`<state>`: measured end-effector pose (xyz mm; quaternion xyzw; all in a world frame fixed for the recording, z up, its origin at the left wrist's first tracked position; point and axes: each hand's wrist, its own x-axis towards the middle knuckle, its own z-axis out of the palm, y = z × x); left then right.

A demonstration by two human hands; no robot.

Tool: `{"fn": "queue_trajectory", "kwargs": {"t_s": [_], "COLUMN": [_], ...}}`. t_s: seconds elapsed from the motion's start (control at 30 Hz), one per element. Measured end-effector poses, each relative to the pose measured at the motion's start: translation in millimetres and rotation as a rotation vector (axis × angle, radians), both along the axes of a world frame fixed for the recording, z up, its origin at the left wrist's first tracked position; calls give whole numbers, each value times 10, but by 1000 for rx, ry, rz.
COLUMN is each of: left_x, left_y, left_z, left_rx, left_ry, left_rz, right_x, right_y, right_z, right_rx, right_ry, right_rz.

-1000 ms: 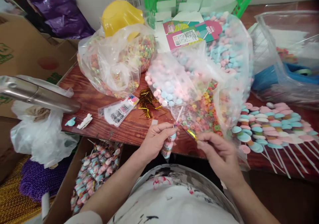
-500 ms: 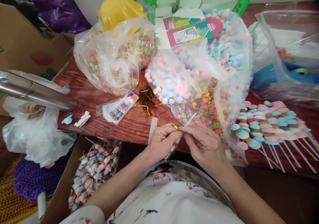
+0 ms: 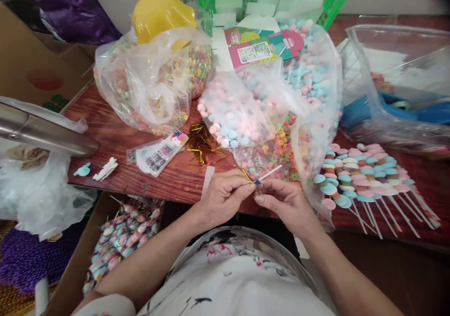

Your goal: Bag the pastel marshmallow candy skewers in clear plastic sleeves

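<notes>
In the middle, at the table's front edge, my left hand (image 3: 227, 196) is closed, its thumb and forefinger pinching a short gold twist tie (image 3: 247, 176). A thin white stick (image 3: 272, 171) pokes out from between my hands, pointing up to the right, with a small dark blue bit at its base. My right hand (image 3: 286, 201) is curled at the other side of the tie, fingertips at the stick's base. Whatever the stick belongs to is hidden behind my fingers. A bunch of loose gold twist ties (image 3: 200, 142) lies beyond my left hand.
Bags of pink and blue candies (image 3: 242, 105) and gummy rings (image 3: 158, 86) stand behind. Candy skewers (image 3: 365, 170) lie at the right. Printed labels (image 3: 158, 159) and a steel flask (image 3: 52, 133) are at the left. Below, a box (image 3: 70, 264) holds wrapped candy skewers.
The gold tie now stands up at the stick, and a dark blue bit shows beside it. My right hand's fingers have loosened and shifted slightly. The whole view has moved a little.
</notes>
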<state>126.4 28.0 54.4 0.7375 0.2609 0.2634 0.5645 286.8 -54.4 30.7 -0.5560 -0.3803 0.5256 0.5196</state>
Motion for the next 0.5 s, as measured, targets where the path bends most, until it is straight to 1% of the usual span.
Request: {"fn": "queue_trajectory", "kwargs": {"t_s": [0.1, 0.13, 0.17, 0.2, 0.23, 0.3, 0.33, 0.37, 0.4, 0.43, 0.5], "left_x": [41, 57, 73, 88, 100, 119, 125, 130, 135, 140, 147], "left_y": [9, 7, 3, -2, -8, -13, -9, 0, 14, 32, 72], "left_z": [54, 71, 88, 104, 120, 146, 156, 163, 169, 175, 196], "left_rx": [43, 28, -25, -128, -276, -609, -747, -845, -907, -948, -1017], "left_ry": [29, 29, 29, 32, 44, 87, 116, 139, 157, 172, 197], "left_rz": [-25, -32, -42, -54, -73, -129, -165, -209, -265, -329, -463], "right_x": [48, 64, 84, 110, 142, 216, 254, 287, 315, 334, 353], "right_y": [0, -6, -13, -18, -23, -30, -35, -42, -52, -67, -105], "right_z": [-23, -35, -42, -39, -23, 54, 112, 180, 252, 326, 463], "right_rx": [-1, 14, 26, 29, 24, 7, 13, 54, 139, 269, 605], "right_ry": [81, 97, 107, 116, 126, 137, 106, 27, -109, -293, -710], "right_rz": [-31, -36, -21, 19, 79, 243, 329, 397, 441, 463, 477]}}
